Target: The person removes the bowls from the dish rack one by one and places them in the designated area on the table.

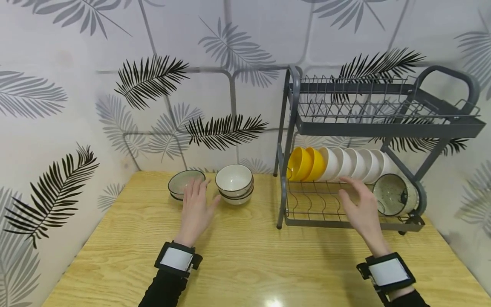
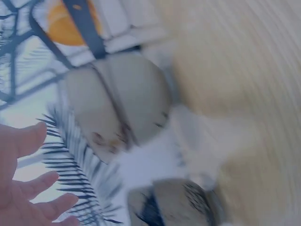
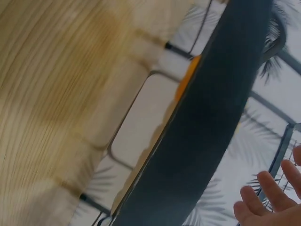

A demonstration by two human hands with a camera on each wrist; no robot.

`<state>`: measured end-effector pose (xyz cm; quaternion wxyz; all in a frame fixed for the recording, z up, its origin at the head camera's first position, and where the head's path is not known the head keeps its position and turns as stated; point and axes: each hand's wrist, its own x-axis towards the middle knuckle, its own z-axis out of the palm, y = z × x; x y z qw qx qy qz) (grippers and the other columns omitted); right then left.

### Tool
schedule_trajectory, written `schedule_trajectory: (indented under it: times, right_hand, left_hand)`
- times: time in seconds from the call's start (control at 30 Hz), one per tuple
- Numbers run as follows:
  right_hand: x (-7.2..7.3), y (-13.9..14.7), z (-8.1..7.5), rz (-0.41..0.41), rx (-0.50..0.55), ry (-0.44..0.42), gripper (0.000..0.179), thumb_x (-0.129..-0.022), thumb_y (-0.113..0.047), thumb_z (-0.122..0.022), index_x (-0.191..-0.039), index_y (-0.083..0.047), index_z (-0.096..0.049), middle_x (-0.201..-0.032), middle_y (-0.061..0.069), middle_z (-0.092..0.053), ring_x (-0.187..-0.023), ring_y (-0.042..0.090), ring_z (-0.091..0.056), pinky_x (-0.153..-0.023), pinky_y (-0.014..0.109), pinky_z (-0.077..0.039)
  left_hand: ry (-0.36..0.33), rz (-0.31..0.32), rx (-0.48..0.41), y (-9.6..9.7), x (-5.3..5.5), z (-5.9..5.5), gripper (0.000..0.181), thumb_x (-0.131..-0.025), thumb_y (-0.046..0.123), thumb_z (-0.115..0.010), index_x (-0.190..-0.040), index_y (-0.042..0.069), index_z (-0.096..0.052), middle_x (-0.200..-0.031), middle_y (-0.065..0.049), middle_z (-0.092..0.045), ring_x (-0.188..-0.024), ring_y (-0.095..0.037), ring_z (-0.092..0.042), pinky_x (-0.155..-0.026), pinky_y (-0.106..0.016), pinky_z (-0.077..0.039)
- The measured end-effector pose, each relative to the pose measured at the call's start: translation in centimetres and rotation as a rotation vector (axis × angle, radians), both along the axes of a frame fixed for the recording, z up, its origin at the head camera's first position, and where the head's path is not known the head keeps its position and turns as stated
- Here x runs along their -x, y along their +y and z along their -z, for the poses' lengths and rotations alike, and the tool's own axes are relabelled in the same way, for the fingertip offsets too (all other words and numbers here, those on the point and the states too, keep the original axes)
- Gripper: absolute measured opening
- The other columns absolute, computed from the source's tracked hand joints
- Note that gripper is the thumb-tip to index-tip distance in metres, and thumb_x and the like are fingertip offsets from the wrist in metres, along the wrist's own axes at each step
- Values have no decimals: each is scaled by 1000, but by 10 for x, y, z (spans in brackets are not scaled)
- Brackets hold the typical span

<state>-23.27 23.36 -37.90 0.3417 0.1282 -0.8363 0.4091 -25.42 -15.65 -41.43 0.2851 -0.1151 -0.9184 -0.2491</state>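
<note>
My left hand [image 1: 196, 211] is raised over the table, its fingertips overlapping a small stack of grey-green bowls [image 1: 180, 183] in the head view. Just right of it stands a stack of white bowls [image 1: 234, 179] with dark rims. In the blurred left wrist view the fingers [image 2: 51, 183] are spread apart, holding nothing, with the stacked bowls [image 2: 141, 94] beyond. My right hand [image 1: 362, 209] hovers before the rack's lower tier, thumb and fingers parted and holding nothing. Close to its right a speckled bowl [image 1: 391, 194] lies on its side. Whether either hand touches anything is hard to tell.
A dark grey two-tier dish rack [image 1: 353, 129] stands at the right of the wooden table [image 1: 245, 256]. Yellow bowls [image 1: 301, 164] and several white bowls [image 1: 349, 164] stand on edge in its lower tier. A leaf-patterned wall [image 1: 215, 98] rises behind.
</note>
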Motion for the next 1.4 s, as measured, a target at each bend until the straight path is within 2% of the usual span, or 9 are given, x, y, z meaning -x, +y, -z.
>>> schedule_trajectory:
  times: [0.13,0.23,0.33,0.47,0.8,0.97,1.1,1.23,1.4]
  right_hand:
    - [11,17,4,96,-87,117,31,-79,11,-59,-110,11,-63,-119,31,-57,-113,49,-47,-91,69,-37]
    - [16,30,5,165,-152,175,32,-76,12,-59,-108,13,-62,-121,33,-54,-116,51,-42,-95,69,-33]
    - [20,42,5,227,-220,204,33,-74,12,-59,-107,14,-61,-121,36,-52,-119,53,-39,-102,68,-28]
    - [25,59,6,306,-306,194,36,-73,9,-59,-108,15,-59,-124,38,-49,-120,53,-37,-105,67,-26]
    - [36,89,9,391,-449,53,41,-75,9,-59,-115,17,-54,-127,39,-47,-114,56,-41,-100,70,-31]
    - [40,99,7,409,-482,-38,43,-77,10,-53,-120,15,-52,-121,39,-50,-109,56,-43,-97,71,-33]
    - [44,107,8,420,-501,-31,45,-74,13,-51,-119,13,-54,-110,38,-56,-97,56,-49,-81,71,-41]
    - [48,115,11,434,-509,5,48,-71,14,-50,-118,10,-56,-99,36,-58,-83,56,-52,-63,69,-42]
    - [51,121,13,449,-514,-9,53,-67,15,-54,-120,7,-55,-97,36,-58,-81,55,-52,-60,69,-42]
  left_hand:
    - [-25,130,-129,12,-11,-8,54,-94,24,-61,-137,-5,-45,-145,-29,-36,-139,-42,-16,-112,-63,-14]
    - [-37,237,-196,21,-19,-13,53,-97,22,-57,-141,-3,-41,-148,-26,-33,-141,-38,-13,-113,-61,-12]
    - [-35,328,-244,28,-25,-17,52,-98,20,-55,-142,-1,-39,-150,-22,-32,-142,-34,-13,-113,-61,-13]
    - [-31,400,-302,34,-31,-19,49,-99,19,-54,-143,2,-41,-151,-16,-34,-142,-30,-13,-112,-62,-17]
    - [-3,491,-339,38,-36,-18,44,-98,16,-55,-140,7,-46,-149,-13,-39,-142,-31,-16,-110,-64,-18]
    - [10,524,-322,38,-36,-20,41,-97,12,-55,-137,3,-49,-146,-16,-42,-142,-28,-18,-114,-58,-12]
    - [18,534,-312,38,-36,-21,40,-97,10,-56,-135,-1,-50,-145,-16,-43,-141,-29,-19,-116,-55,-7]
    - [14,535,-300,38,-35,-19,41,-96,10,-56,-135,1,-50,-145,-16,-43,-141,-29,-19,-116,-56,-8]
    - [-1,537,-301,38,-35,-18,40,-97,12,-55,-136,2,-49,-146,-16,-42,-141,-28,-19,-117,-53,-8]
